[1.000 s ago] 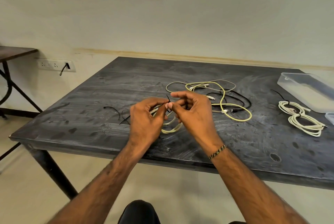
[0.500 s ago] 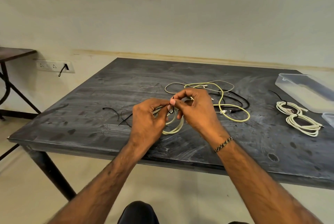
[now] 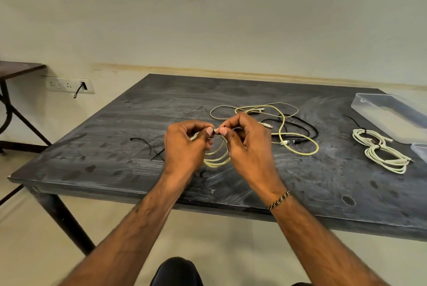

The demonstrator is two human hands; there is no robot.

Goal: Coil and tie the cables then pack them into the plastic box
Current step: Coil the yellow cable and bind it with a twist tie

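Note:
My left hand (image 3: 184, 147) and my right hand (image 3: 249, 149) meet above the near middle of the dark table (image 3: 115, 165). Between them hangs a coiled pale-yellow cable (image 3: 217, 161), its loops drooping below my fingers. Both thumbs and forefingers pinch a thin black tie at the top of the coil. Behind my hands lie loose cables (image 3: 298, 140): yellow, white and black, tangled together. Two coiled, tied white cables (image 3: 381, 151) rest at the right. The clear plastic box (image 3: 390, 112) stands at the far right corner.
Loose black ties (image 3: 150, 149) lie on the table left of my hands. A clear lid piece (image 3: 419, 150) shows at the right edge. A wall socket strip (image 3: 69, 84) and a second table (image 3: 13, 71) are at the left. My knee (image 3: 176, 272) is below.
My hands have drawn closer together and both sets of fingertips now pinch at the top of the coil. The coil hangs a little lower between them.

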